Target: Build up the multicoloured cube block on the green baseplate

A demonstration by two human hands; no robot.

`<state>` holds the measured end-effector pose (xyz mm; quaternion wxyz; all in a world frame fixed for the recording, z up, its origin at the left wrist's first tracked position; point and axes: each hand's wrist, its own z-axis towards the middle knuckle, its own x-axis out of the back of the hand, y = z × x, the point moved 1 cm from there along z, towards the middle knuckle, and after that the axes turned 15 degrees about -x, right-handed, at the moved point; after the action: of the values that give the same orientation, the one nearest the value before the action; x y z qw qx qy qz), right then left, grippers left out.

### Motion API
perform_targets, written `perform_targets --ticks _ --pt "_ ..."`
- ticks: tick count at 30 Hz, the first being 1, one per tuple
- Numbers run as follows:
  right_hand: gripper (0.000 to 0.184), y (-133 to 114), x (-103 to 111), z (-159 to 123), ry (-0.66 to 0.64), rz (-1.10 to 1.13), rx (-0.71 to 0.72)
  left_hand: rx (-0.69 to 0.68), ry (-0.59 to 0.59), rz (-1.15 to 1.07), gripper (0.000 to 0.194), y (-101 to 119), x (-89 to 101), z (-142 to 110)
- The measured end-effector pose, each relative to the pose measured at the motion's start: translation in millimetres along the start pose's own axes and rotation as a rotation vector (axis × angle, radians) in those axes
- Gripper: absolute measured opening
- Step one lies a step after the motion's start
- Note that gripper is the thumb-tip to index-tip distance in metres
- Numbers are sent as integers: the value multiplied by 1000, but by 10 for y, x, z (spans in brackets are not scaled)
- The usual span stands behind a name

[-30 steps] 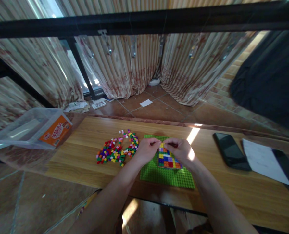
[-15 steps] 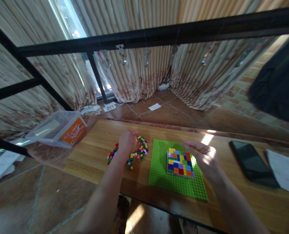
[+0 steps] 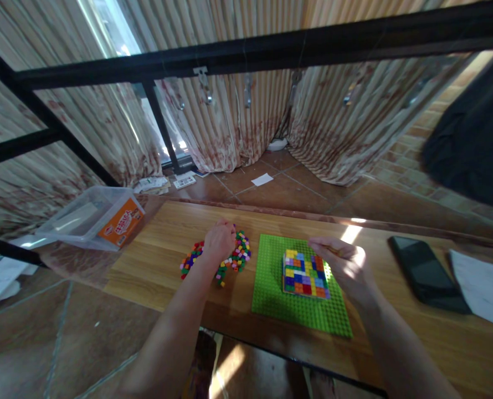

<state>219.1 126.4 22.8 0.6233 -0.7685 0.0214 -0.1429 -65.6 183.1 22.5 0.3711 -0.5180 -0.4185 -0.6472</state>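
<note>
My left hand (image 3: 220,241) is over a loose pile of small coloured toy bricks (image 3: 241,252), its fingers bent down among them. The fingertips are partly hidden, so what they pinch does not show. To the right lies a green studded baseplate (image 3: 268,277). On it sits a flat, roughly square block of multicoloured bricks (image 3: 305,275), built up in layers. My right hand (image 3: 346,263) hovers at the block's upper right corner with thumb and fingers pinched together. Anything between those fingers is too small or hidden to make out.
A clear plastic box (image 3: 92,216) with an orange label stands left of the wooden table (image 3: 147,260). On the table's right are a dark phone (image 3: 427,271) and a white paper sheet (image 3: 483,285). A black metal rail (image 3: 246,52) crosses in front of the curtains.
My view has shifted slightly. The left hand stays at the brick pile, its fingers moving a little. My right hand keeps its pinch beside the block.
</note>
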Motion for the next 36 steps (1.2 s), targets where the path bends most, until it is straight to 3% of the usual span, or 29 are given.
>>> perform_targets --ticks 12,16,19,25,30,36 --pt "23 -103 -27 -29 9 38 20 75 -10 -80 13 37 135 -97" --pt "20 -161 -58 -52 35 57 33 29 129 -414 10 84 149 -83" --pt "18 -215 -103 -83 13 83 20 -9 200 -793 14 276 135 -80" --pt "19 -233 -190 -163 -93 41 145 116 137 -1316 27 790 145 -128" --pt "19 -241 -242 -252 -161 -72 236 151 105 -1419 31 957 201 -138" --pt "11 -264 -282 -277 -98 -247 377 106 66 -1434 35 1033 173 -129"
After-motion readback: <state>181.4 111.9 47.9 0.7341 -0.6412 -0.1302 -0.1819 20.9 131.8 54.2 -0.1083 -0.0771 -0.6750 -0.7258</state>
